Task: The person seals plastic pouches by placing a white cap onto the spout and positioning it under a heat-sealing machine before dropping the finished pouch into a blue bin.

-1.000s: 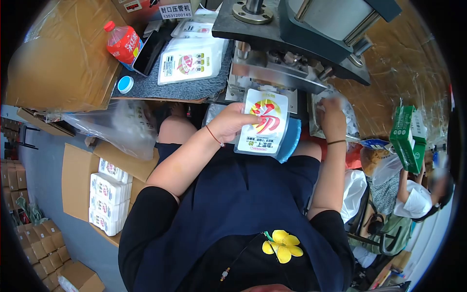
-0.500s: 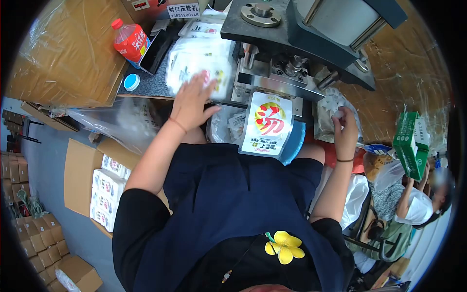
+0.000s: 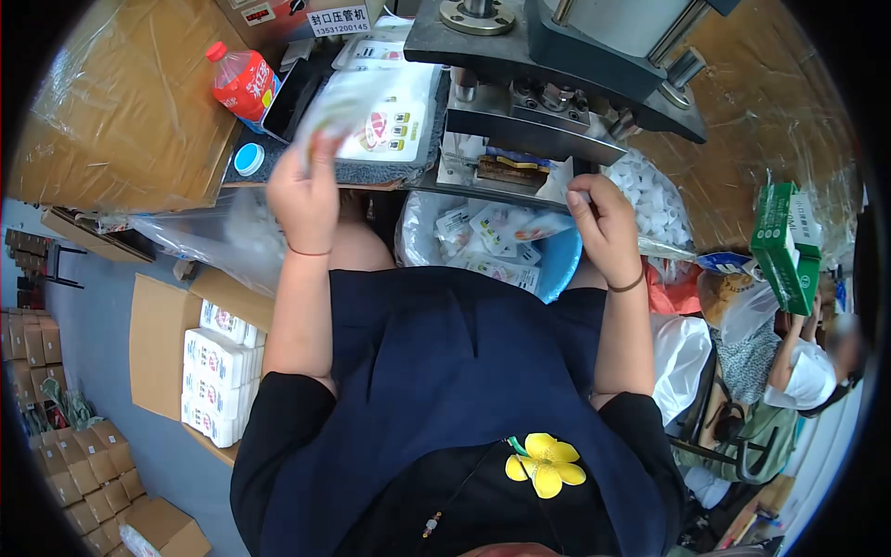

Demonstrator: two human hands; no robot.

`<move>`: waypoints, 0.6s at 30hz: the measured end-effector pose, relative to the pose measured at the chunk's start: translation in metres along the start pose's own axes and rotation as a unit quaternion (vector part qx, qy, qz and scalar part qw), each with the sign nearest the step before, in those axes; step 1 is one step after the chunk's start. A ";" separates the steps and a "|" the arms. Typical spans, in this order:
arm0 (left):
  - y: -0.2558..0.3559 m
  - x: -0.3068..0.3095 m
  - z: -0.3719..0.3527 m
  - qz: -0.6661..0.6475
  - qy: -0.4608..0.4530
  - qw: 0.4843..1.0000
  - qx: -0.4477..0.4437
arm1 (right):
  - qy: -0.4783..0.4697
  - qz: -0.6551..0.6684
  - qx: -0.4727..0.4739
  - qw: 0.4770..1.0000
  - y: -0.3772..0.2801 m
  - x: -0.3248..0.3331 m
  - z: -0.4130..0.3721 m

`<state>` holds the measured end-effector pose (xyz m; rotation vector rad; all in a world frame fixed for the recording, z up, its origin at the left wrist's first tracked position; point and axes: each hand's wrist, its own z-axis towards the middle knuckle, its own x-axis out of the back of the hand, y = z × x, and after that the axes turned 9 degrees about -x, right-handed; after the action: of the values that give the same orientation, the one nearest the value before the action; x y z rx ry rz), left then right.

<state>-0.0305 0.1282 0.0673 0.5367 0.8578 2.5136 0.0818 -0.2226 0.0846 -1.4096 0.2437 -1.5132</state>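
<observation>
My left hand (image 3: 306, 209) grips a printed plastic pouch (image 3: 348, 104), blurred by motion, above a stack of white printed pouches (image 3: 385, 135) on the dark work surface. My right hand (image 3: 608, 227) is at the front right edge of a metal press (image 3: 529, 111), its thumb and fingers pinched together beside a pale piece (image 3: 560, 180); what they hold, if anything, I cannot make out. Below the press opening, a blue bucket (image 3: 563, 265) lined with clear plastic has several pouches (image 3: 501, 232) in it.
A red-labelled bottle (image 3: 246, 85), a black tray (image 3: 292, 100) and a blue cap (image 3: 249, 159) are at the left. White scraps (image 3: 645, 200) fill a bag right of the press. An open carton (image 3: 158, 348) holds white packs. Another person (image 3: 803, 371) is at the far right, near a green box (image 3: 786, 246).
My left hand has lifted a pouch off the stack and moved left. My right hand has come left to the press edge. The large pouch over the bucket has gone from there.
</observation>
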 end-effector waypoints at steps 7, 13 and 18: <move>-0.080 -0.026 -0.046 0.221 -0.268 0.916 -0.200 | -0.020 -0.032 0.007 0.999 0.023 -0.008 -0.016; -0.049 -0.015 -0.032 -0.008 -0.291 0.950 0.112 | -0.043 -0.038 0.017 0.998 0.025 -0.014 -0.026; 0.028 -0.046 -0.074 -0.227 -0.356 0.889 0.176 | -0.065 0.149 -0.025 0.986 0.001 -0.012 -0.019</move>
<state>-0.0356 0.0494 0.0206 1.1304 0.9852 1.5507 0.0642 -0.2224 0.0707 -1.4336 0.3963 -1.1735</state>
